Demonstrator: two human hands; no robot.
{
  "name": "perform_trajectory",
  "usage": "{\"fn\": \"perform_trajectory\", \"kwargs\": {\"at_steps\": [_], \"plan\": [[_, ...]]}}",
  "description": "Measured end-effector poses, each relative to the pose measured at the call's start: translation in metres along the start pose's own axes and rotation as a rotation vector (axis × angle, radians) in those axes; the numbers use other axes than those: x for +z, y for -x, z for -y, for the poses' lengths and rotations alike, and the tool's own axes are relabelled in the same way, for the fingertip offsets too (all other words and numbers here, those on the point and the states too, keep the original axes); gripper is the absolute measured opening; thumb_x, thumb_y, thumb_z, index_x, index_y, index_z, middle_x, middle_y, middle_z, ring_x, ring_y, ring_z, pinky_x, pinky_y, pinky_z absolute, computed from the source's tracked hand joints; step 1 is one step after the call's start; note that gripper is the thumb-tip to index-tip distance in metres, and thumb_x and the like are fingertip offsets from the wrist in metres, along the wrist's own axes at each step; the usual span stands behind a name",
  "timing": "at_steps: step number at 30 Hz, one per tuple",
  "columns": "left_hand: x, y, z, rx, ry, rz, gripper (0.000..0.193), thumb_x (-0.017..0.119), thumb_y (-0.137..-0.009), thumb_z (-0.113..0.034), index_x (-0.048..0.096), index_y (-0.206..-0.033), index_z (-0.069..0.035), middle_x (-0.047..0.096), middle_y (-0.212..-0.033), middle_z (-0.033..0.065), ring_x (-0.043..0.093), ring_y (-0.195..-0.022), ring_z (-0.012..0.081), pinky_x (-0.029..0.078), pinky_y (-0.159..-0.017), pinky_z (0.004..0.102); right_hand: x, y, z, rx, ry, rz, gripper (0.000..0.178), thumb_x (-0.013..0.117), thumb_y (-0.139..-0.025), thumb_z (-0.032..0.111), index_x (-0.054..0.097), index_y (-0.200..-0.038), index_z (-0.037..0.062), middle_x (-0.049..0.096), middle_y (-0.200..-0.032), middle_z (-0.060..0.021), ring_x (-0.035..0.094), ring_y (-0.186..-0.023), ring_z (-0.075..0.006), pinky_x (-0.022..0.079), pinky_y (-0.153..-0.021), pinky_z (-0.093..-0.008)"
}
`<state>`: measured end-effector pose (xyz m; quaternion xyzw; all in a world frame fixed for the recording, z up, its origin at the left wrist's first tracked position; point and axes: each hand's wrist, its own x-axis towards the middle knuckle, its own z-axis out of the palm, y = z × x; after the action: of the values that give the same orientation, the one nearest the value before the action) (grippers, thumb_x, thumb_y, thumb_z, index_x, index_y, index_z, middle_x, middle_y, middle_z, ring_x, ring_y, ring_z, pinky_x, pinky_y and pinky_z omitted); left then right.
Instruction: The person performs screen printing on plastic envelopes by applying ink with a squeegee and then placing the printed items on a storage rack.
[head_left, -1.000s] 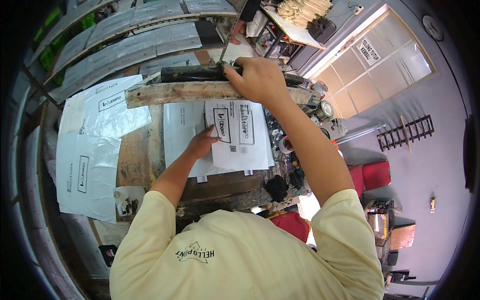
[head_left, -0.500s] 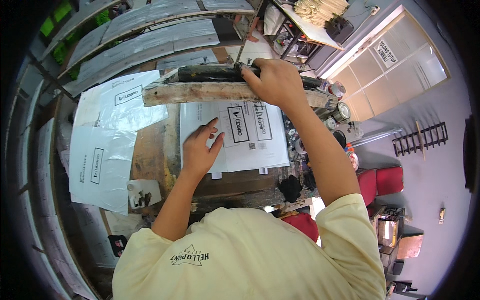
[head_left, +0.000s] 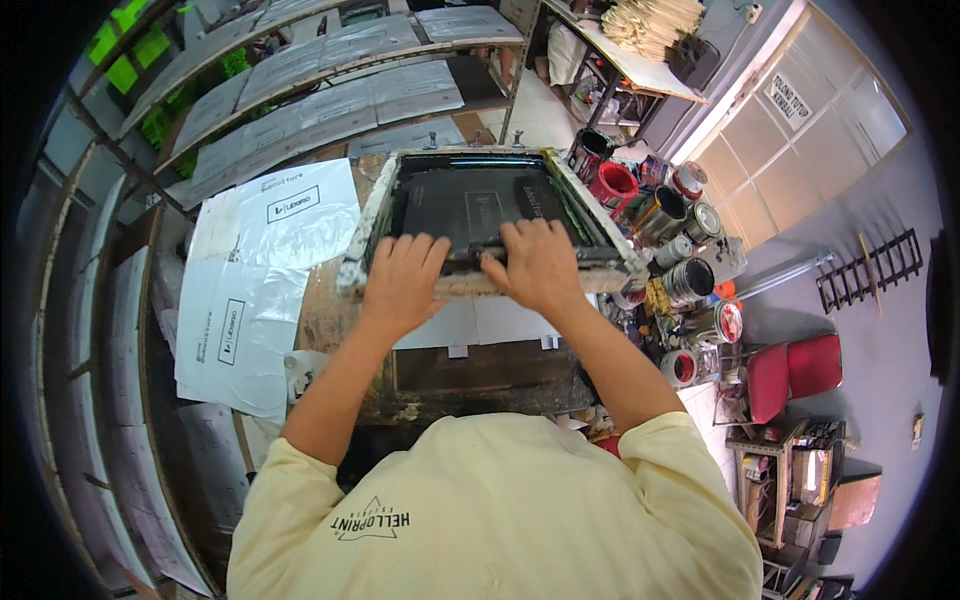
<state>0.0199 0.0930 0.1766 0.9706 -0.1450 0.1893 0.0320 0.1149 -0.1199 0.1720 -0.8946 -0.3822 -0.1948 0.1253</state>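
Observation:
A wooden-edged screen printing frame (head_left: 372, 222) lies lowered over white sheets (head_left: 485, 322), whose near part shows below it. Its dark mesh (head_left: 455, 205) bears a faint boxed design, with wet-looking black ink around it. Along the near end of the mesh runs a dark squeegee (head_left: 462, 260). My left hand (head_left: 402, 285) is closed over its left part, fingers bent over the top. My right hand (head_left: 538, 268) grips the same squeegee further right, thumb toward the middle. The palms and hands hide much of the bar.
Printed white plastic bags (head_left: 235, 325) overlap on the table's left. Paint cans and tubs (head_left: 688, 280) crowd the right side. Racks with laid-out sheets (head_left: 325, 115) stand beyond and to the left. A red chair (head_left: 790, 375) is at the right.
The tilted frame has come down flat over the white sheets. My left hand has left the sheets for the squeegee; my right hand has moved from the raised frame edge nearer to me.

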Motion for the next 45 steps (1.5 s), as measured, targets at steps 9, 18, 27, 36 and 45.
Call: {"fn": "perform_trajectory", "kwargs": {"at_steps": [9, 18, 27, 36, 45], "plan": [[0.08, 0.069, -0.024, 0.018, -0.008, -0.064, 0.09, 0.094, -0.053, -0.029, 0.059, -0.134, -0.013, 0.06, -0.108, 0.0062, 0.058, -0.1, 0.0244, 0.042, -0.092, 0.0452, 0.047, 0.038, -0.045, -0.142, -0.385, 0.497, 0.035, 0.065, -0.092, 0.03, 0.072, -0.104, -0.0014, 0.064, -0.105, -0.0179, 0.061, -0.106, -0.0367, 0.052, -0.092, -0.0477], [0.104, 0.086, -0.026, 0.021, 0.045, -0.141, 0.094, 0.091, -0.054, -0.041, 0.06, -0.139, -0.016, 0.062, -0.109, 0.004, 0.06, -0.099, 0.0218, 0.043, -0.093, 0.0449, 0.063, 0.034, -0.063, -0.272, -0.478, 0.496, 0.027, 0.061, -0.095, 0.018, 0.067, -0.112, -0.0008, 0.064, -0.105, -0.0205, 0.063, -0.106, -0.0409, 0.05, -0.094, -0.0486], [0.113, 0.084, -0.029, 0.073, 0.015, 0.028, 0.078, 0.09, -0.058, -0.038, 0.064, -0.128, -0.013, 0.061, -0.104, 0.0054, 0.06, -0.095, 0.0217, 0.045, -0.089, 0.0412, 0.066, 0.087, -0.135, 0.785, -1.079, -0.056, 0.042, 0.036, -0.105, 0.03, 0.059, -0.121, -0.0015, 0.068, -0.101, -0.0145, 0.067, -0.086, -0.0278, 0.055, -0.082, -0.0406], [0.137, 0.086, -0.025, 0.18, 0.001, 0.113, 0.048, 0.078, -0.071, -0.023, 0.066, -0.116, -0.011, 0.058, -0.094, 0.0052, 0.057, -0.084, 0.0217, 0.044, -0.078, 0.04, 0.098, 0.094, -0.171, 0.896, -1.202, -0.087, 0.042, 0.06, -0.095, 0.004, 0.053, -0.136, -0.0021, 0.068, -0.117, -0.0095, 0.065, -0.102, -0.018, 0.052, -0.09, -0.0341], [0.133, 0.08, -0.026, 0.147, 0.011, 0.182, 0.039, 0.073, -0.079, -0.022, 0.067, -0.116, -0.011, 0.063, -0.103, 0.0076, 0.059, -0.088, 0.0231, 0.046, -0.078, 0.0414, 0.168, -0.065, -0.252, 0.254, -0.387, -0.035, 0.04, 0.068, -0.078, 0.008, 0.069, -0.118, 0.0041, 0.072, -0.11, -0.0187, 0.065, -0.108, -0.0391, 0.05, -0.096, -0.0476]]}}
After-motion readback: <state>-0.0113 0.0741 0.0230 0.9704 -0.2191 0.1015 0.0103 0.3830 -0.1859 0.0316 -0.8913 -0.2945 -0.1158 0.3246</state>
